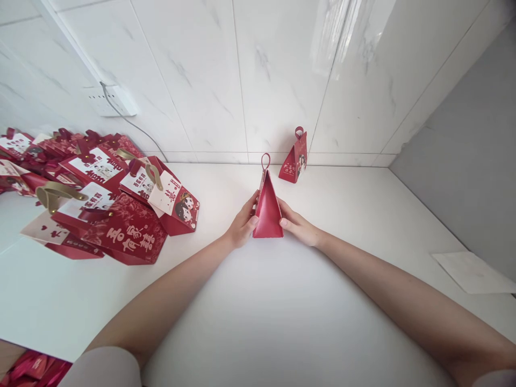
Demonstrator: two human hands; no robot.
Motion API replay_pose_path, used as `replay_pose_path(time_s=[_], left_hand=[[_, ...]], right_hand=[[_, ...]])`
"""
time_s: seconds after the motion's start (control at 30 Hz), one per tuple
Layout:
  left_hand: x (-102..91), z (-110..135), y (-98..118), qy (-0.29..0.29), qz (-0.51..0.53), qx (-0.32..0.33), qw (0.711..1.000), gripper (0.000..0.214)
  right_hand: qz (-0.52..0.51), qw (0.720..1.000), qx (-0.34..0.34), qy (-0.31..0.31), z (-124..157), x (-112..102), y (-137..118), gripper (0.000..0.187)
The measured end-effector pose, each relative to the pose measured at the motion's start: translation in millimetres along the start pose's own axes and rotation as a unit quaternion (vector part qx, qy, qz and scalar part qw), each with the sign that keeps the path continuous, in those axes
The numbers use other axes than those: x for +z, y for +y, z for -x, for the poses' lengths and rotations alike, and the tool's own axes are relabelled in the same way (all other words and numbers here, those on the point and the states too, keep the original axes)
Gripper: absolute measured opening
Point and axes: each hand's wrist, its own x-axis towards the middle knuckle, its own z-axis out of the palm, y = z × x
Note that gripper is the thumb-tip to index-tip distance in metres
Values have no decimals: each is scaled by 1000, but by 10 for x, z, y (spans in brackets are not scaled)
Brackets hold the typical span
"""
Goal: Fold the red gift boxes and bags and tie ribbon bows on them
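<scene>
A red triangular gift box (pixel 268 212) with a ribbon loop on top stands upright on the white table. Its plain red triangular side faces me. My left hand (pixel 244 220) grips its left side, the thumb near the front edge and the fingers along the panel. On the opposite side my right hand (pixel 297 223) holds it the same way, its fingers partly hidden behind the box. Just behind and to the right, a second red triangular box (pixel 295 158) with a ribbon loop and a printed couple stands near the wall, apart from both hands.
Many red gift boxes (pixel 133 228) with ribbons and handles are heaped on the left of the table (pixel 258 322). A socket (pixel 110 101) with a grey cable is on the tiled wall behind. White paper (pixel 471 271) lies at the right edge. Red items (pixel 34 371) show at lower left.
</scene>
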Motion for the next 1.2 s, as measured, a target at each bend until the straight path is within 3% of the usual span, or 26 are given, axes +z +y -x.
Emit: replay_pose_path(time_s=[1.2], left_hand=[[-9,-9,24,-14,13,-10,1000,78]], right_hand=[[6,1000,5,-3,6,-7,16,75]])
